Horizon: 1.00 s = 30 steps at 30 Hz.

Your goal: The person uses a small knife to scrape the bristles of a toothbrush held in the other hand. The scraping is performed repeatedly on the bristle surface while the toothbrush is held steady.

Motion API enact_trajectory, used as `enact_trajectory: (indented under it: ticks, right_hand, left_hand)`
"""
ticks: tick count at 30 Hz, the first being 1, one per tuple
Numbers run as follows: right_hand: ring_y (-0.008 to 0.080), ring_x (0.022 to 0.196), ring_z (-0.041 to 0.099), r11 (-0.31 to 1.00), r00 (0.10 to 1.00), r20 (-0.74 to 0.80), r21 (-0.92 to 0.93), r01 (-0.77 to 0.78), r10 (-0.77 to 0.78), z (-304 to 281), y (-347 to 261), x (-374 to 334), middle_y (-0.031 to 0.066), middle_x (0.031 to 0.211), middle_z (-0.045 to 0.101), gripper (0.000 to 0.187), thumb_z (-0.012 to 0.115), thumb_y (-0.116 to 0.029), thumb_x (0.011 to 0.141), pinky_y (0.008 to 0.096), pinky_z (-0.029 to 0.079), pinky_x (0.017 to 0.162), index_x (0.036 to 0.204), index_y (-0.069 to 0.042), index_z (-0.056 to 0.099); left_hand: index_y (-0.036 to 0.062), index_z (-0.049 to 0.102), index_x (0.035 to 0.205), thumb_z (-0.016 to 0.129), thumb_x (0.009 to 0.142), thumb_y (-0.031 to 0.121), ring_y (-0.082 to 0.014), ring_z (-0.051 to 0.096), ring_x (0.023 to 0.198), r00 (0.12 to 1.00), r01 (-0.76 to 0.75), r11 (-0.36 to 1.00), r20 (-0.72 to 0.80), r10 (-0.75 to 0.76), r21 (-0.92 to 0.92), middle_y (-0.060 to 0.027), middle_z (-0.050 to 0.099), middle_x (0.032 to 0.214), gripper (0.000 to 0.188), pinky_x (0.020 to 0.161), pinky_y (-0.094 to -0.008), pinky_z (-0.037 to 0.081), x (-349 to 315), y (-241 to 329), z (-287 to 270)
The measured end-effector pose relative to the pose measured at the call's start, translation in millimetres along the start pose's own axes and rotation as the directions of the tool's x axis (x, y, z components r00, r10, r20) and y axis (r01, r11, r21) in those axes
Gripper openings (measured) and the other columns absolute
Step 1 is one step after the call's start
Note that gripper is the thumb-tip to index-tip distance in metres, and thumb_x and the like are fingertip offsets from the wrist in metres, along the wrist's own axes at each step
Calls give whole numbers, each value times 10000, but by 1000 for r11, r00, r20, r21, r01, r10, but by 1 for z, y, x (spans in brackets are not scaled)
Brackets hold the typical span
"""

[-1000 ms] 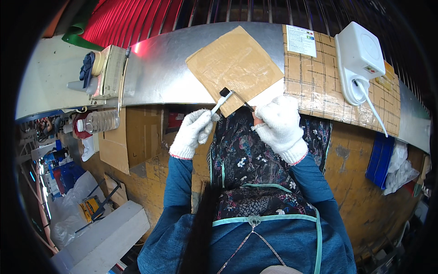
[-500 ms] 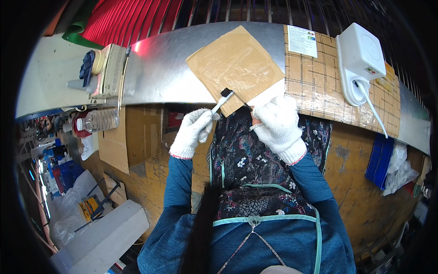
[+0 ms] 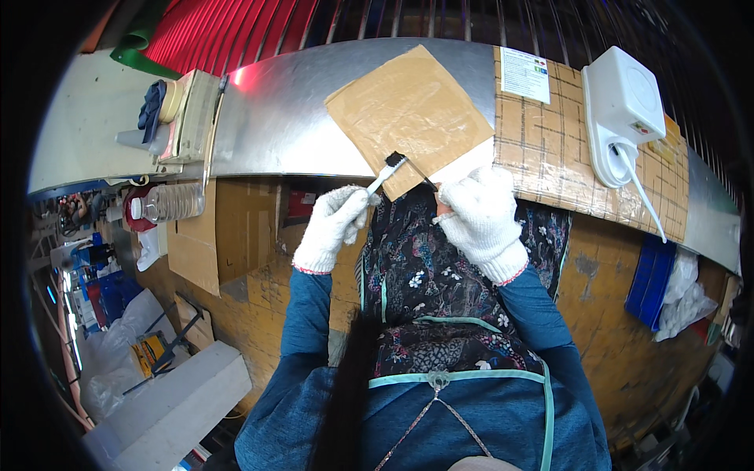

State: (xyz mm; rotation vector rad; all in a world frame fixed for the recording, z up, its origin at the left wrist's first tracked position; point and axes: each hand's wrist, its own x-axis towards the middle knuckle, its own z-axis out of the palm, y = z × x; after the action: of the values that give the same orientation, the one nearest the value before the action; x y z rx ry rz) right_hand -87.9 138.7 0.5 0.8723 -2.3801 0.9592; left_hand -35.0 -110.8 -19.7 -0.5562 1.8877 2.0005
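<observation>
My left hand (image 3: 335, 224), in a white knit glove, is closed in a pinch on the handle of a slim white toothbrush-like tool (image 3: 384, 177). At the tool's far end is a small black block (image 3: 395, 158), which may be bristles. My gloved right hand (image 3: 479, 220) is closed around a thin dark rod (image 3: 424, 179), whose slender tip points up and left toward the black block. I cannot tell whether the two touch. Beneath both tools lies a brown cardboard square (image 3: 412, 106) with a shiny surface, turned cornerwise on the metal bench.
A white device with a cable (image 3: 624, 102) stands on taped cardboard (image 3: 542, 149) at the right of the metal bench (image 3: 267, 118). On the left are a small box (image 3: 192, 118) and a clear plastic bottle (image 3: 174, 202). A blue crate (image 3: 652, 279) sits low at right.
The thin rod shows more clearly now, its tip closer to the black block. Both hands keep their grips and have hardly moved; the whole view has shifted slightly.
</observation>
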Motion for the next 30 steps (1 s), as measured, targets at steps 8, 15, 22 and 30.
enact_trajectory:
  ticks: [8, 15, 22, 30]
  right_hand:
    - [277, 716, 574, 1000, 1000, 1, -14, -22, 22, -1, 0, 0, 42, 701, 605, 196, 760, -61, 646, 402, 406, 681, 766, -125, 619]
    - [274, 739, 581, 1000, 1000, -14, 18, -6, 6, 1, 1, 2, 48, 729, 616, 201, 756, -59, 646, 402, 406, 696, 782, -124, 624]
    - [271, 736, 576, 1000, 1000, -8, 6, 14, -14, 0, 1, 2, 54, 747, 607, 197, 754, -63, 652, 404, 408, 700, 792, -129, 631]
    - [256, 695, 569, 999, 1000, -14, 33, 18, -17, 2, 1, 3, 39, 694, 580, 189, 754, -66, 653, 396, 411, 695, 782, -127, 629]
  left_hand:
    - [4, 694, 992, 605, 995, 290, -14, 359, 424, 1000, 2, 999, -10, -2, 44, 46, 510, 602, 299, 382, -183, 287, 0, 1, 0]
    - [-8, 683, 988, 594, 1000, 273, -12, 366, 418, 1000, 4, 999, 28, -3, -46, 47, 514, 598, 295, 373, -183, 290, 4, -4, -1]
    - [-14, 677, 997, 597, 998, 265, -15, 368, 413, 999, 9, 998, 40, -7, -62, 44, 514, 592, 291, 370, -187, 289, 6, -10, -5]
    - [-20, 677, 1003, 596, 1000, 261, -24, 371, 410, 998, 10, 995, 67, -4, -103, 39, 514, 589, 292, 366, -197, 288, 6, -10, -5]
